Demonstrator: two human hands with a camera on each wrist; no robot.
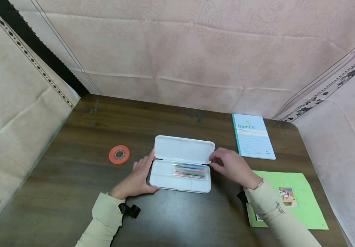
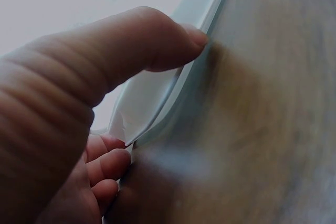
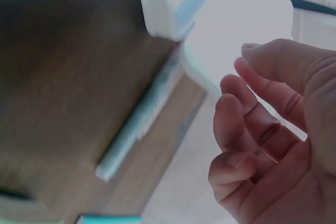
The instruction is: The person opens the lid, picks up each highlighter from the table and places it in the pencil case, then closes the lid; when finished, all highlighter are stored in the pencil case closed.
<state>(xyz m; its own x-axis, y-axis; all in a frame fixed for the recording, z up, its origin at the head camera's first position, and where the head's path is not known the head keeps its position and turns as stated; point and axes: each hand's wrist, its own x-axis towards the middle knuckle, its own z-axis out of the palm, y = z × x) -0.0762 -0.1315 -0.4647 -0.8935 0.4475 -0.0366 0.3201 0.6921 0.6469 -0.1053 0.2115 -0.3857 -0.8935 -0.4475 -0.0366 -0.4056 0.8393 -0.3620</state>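
A white pencil case point(image 1: 162, 175) lies on the table with its lid point(image 1: 183, 149) raised at the back. Several pens point(image 1: 189, 171) sit inside its tray. My left hand point(image 1: 140, 180) grips the case's left end, the thumb point(image 2: 168, 43) along the front edge and the fingers round the side. By the right edge of the lid is my right hand point(image 1: 231, 164), fingers loosely bent and thumb close to the index finger, nothing visible between them. In the right wrist view a pale green pen point(image 3: 136, 119) lies on the table beside the case's corner; the right hand hides that spot from the head view.
An orange ring-shaped roll point(image 1: 112, 155) lies left of the case. At the back right is a light blue notebook point(image 1: 254, 140) marked Gambit. A green booklet point(image 1: 304, 195) lies partly under the right forearm. Pale fabric point(image 1: 177, 51) walls the table at the back and sides.
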